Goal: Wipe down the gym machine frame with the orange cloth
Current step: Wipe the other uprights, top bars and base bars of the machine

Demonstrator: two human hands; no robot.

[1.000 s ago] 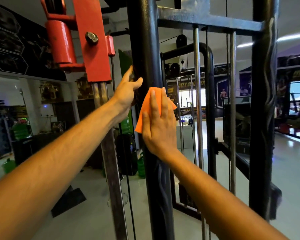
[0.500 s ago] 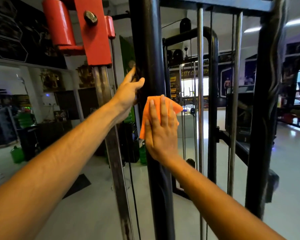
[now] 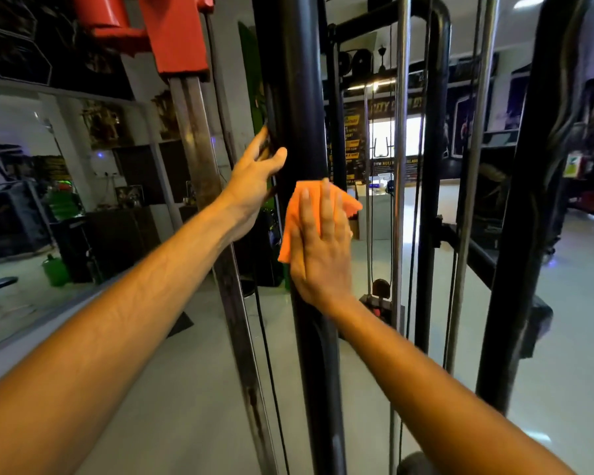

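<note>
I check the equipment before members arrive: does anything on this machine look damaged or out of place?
Only one thing stands out: the steel guide bar below the red bracket shows dark, rust-like patches along its length. The black upright under the orange cloth looks straight and intact.

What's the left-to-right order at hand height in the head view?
Rusty steel bar → left hand → black upright post → orange cloth under right hand → chrome guide rod → far black upright.
</note>
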